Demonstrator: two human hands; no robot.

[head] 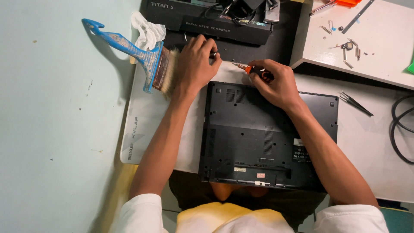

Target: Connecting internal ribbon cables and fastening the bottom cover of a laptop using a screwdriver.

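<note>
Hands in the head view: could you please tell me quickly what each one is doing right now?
Left hand: closed around a small dark item that cannot be identified.
Right hand: closed on the orange screwdriver, above the laptop.

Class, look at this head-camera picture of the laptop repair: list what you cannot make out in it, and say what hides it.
- The small item under the left hand: head view, fingers cover it.
- The screwdriver handle: wrapped by the right hand.
- The laptop near edge: hidden by the person's body.
- Small parts on the white board: too small to tell apart.
- The cable: cut off by the right edge.
</note>
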